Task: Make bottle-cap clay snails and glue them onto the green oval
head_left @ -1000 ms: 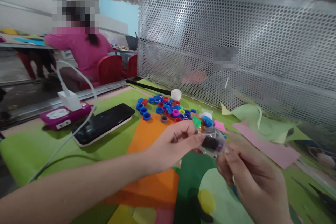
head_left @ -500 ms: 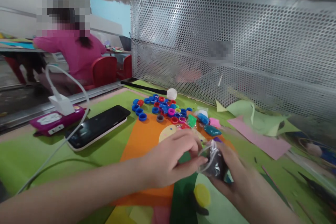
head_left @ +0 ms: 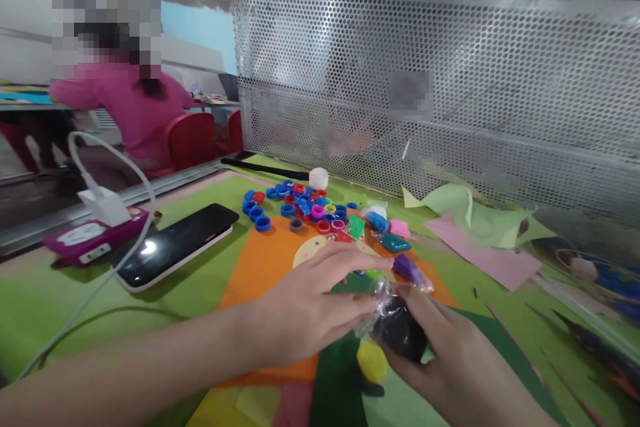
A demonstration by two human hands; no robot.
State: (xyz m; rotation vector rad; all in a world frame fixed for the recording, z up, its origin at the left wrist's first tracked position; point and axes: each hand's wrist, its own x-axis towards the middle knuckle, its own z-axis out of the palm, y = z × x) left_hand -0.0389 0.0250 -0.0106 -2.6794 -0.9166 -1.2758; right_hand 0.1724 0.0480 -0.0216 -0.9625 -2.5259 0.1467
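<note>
My right hand (head_left: 450, 347) is closed around a dark lump in a clear plastic bag (head_left: 403, 333), which looks like packaged modelling clay. My left hand (head_left: 315, 300) reaches in from the left with its fingers stretched and apart. Its thumb touches the crumpled clear end of the bag. Beneath the hands lie a round cream paper piece (head_left: 307, 252), an orange sheet (head_left: 255, 273) and a dark green sheet (head_left: 335, 380). A yellow round piece (head_left: 373, 361) sits just below the bag. Beyond the fingers is a purple packet (head_left: 407, 269).
Several coloured bottle caps (head_left: 263, 223) are heaped farther back, beside small packets (head_left: 395, 242). At left lie a phone (head_left: 180, 243) and a purple power strip (head_left: 95, 240) with a white cable. A perforated metal panel (head_left: 425, 67) borders the table. A person in pink (head_left: 135, 107) sits beyond.
My left fingers have spread from their pinch on the bag's clear end. The bag has tipped, showing more of the dark lump. The view has shifted slightly right.
</note>
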